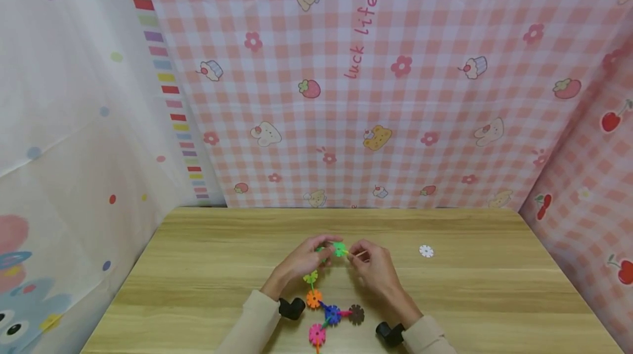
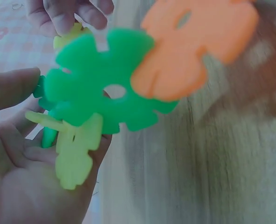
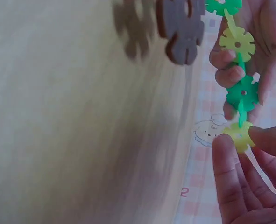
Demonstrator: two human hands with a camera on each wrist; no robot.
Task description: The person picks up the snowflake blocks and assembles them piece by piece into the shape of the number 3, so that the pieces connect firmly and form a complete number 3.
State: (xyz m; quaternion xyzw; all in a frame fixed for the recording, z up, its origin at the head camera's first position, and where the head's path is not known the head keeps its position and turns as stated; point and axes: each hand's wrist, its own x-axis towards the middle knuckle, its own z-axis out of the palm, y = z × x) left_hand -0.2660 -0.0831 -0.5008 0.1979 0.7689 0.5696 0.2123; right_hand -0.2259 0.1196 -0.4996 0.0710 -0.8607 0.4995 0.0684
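Observation:
My left hand (image 1: pixel 309 259) holds a chain of notched plastic snowflake discs, its fingers curled round the green and yellow pieces. Thumb and fingertips of my right hand (image 1: pixel 378 270) pinch a yellow snowflake disc (image 3: pixel 241 136) at the chain's end, slotted to a green disc (image 3: pixel 243 92). A pale strip shows between the right fingers. From the left hand the chain runs down through a yellow-green disc (image 1: pixel 310 276) and an orange disc (image 1: pixel 314 299) to a blue disc (image 1: pixel 333 315). There it branches to a brown disc (image 1: pixel 356 314) and a pink disc (image 1: pixel 317 335).
A single white snowflake disc (image 1: pixel 426 251) lies on the wooden table (image 1: pixel 484 288), right of the hands. Black wrist-worn cameras sit by both sleeves. A pink checked curtain (image 1: pixel 336 123) hangs behind the table's far edge, with printed cloths on both sides.

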